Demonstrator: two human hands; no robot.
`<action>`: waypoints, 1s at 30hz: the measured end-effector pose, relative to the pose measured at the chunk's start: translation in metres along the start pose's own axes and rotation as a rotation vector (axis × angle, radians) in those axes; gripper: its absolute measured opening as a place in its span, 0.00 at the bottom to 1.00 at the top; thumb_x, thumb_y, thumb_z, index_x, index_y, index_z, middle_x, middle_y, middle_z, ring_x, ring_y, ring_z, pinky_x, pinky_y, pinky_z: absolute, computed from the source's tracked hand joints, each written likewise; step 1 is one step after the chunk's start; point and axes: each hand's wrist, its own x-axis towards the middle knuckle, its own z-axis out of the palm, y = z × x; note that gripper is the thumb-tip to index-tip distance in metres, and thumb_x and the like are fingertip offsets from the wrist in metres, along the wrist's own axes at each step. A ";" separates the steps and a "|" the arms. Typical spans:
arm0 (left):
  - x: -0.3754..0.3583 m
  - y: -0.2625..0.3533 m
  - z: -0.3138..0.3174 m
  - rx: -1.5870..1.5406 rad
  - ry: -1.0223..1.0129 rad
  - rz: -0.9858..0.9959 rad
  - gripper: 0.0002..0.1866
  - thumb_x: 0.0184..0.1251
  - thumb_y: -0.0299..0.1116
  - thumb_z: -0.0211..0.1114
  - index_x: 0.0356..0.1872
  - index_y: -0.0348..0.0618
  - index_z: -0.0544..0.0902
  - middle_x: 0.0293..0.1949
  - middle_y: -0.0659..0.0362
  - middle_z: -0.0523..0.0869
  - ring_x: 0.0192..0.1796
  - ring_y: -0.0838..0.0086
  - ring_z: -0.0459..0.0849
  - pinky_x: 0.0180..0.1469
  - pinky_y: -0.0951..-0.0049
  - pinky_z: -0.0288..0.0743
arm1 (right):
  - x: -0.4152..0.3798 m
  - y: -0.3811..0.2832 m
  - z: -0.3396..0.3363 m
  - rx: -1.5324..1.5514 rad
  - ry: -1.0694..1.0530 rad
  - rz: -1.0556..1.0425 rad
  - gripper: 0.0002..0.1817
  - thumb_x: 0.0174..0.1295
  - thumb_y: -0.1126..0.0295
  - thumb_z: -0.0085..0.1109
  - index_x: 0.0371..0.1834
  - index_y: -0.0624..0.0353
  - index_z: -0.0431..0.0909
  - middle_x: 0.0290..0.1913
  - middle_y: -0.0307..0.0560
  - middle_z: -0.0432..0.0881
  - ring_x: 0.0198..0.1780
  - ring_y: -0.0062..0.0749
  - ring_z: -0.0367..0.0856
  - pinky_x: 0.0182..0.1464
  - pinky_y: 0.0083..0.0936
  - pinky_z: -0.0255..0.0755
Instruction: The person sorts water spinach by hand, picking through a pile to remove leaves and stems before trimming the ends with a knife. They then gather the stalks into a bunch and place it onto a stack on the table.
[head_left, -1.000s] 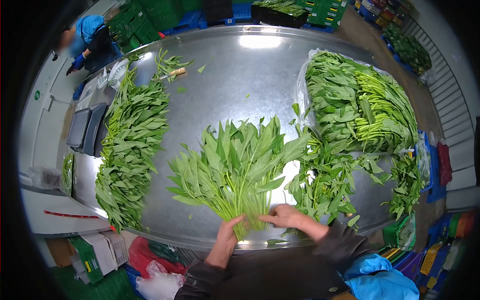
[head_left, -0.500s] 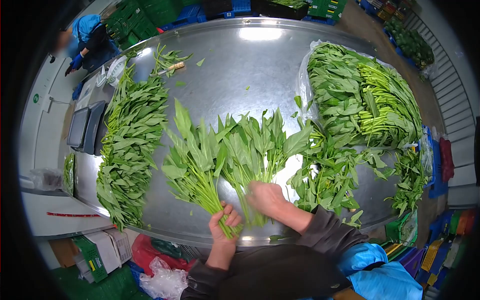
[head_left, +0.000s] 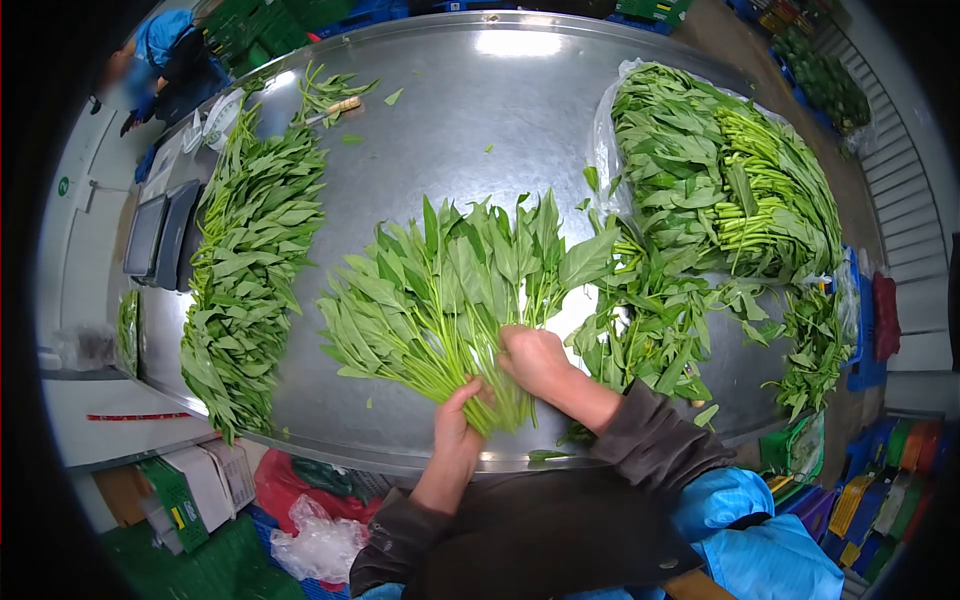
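Observation:
My left hand [head_left: 458, 428] is closed around the lower stems of a bunch of water spinach [head_left: 400, 310], whose leaves fan out away from me. My right hand [head_left: 538, 360] is closed against the stems on the bunch's right side, its fingers partly hidden. The stem ends between my hands are blurred by motion. Right of my right hand lies a loose heap of water spinach [head_left: 655, 330]. Farther right, a big pile of it [head_left: 670, 170] rests on clear plastic, with cut stems showing on its right half.
A long row of water spinach [head_left: 250, 260] runs along the left side of the steel table [head_left: 440, 120]. Near its far end lies a wooden-handled knife [head_left: 342, 106]. A dark-screened device [head_left: 160, 235] stands at the left edge. Another person [head_left: 165, 50] is at the far left.
My left hand has moved up and right, bringing its bunch against the stems by my right hand. The two groups of leaves now form one fan. The view has shifted slightly.

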 end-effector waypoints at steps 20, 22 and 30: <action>0.002 -0.002 -0.007 -0.001 0.002 0.031 0.11 0.57 0.21 0.64 0.40 0.42 0.75 0.33 0.57 0.82 0.33 0.69 0.81 0.37 0.69 0.77 | 0.010 0.016 -0.002 -0.418 -0.237 -0.311 0.09 0.54 0.75 0.52 0.37 0.67 0.71 0.30 0.56 0.78 0.27 0.52 0.83 0.26 0.38 0.78; 0.001 -0.002 -0.005 -0.005 0.009 0.022 0.12 0.56 0.21 0.65 0.41 0.41 0.75 0.33 0.57 0.81 0.33 0.69 0.81 0.38 0.69 0.77 | 0.007 0.018 0.000 -0.413 -0.191 -0.304 0.07 0.55 0.74 0.52 0.36 0.65 0.72 0.29 0.55 0.78 0.25 0.46 0.82 0.24 0.33 0.76; -0.005 0.005 -0.019 0.181 0.015 0.088 0.14 0.55 0.21 0.66 0.43 0.37 0.76 0.31 0.55 0.81 0.30 0.68 0.81 0.32 0.69 0.77 | -0.026 0.029 -0.039 1.160 0.277 0.423 0.19 0.73 0.60 0.43 0.56 0.63 0.64 0.29 0.46 0.81 0.19 0.28 0.76 0.19 0.23 0.70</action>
